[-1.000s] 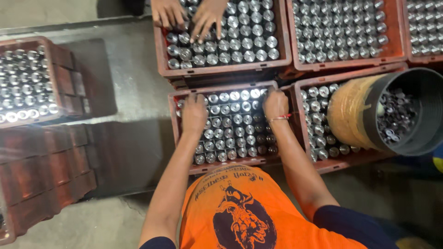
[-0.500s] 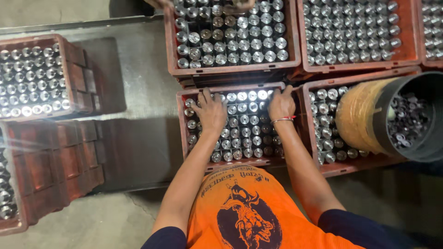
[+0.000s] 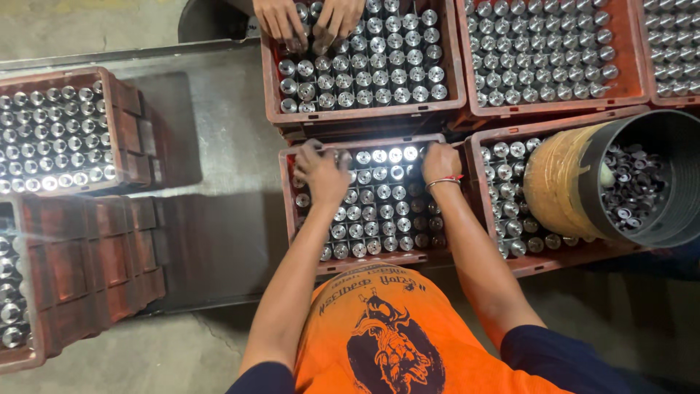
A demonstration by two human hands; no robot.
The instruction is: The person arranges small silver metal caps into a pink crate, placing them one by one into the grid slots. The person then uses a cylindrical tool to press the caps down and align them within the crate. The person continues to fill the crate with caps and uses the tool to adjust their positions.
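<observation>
Here the red crate just ahead of the person is packed with upright shiny metal cylinders. Both hands rest at its far end: the left hand curled over the cylinders, the right hand likewise, grip unclear. Beyond, another person's hands reach into a second crate; a black bucket lies tipped to the right.

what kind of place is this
Probably a factory or workshop floor: red plastic crates packed with small shiny metal cylinders, a black drum of loose parts, bare concrete floor.
</observation>
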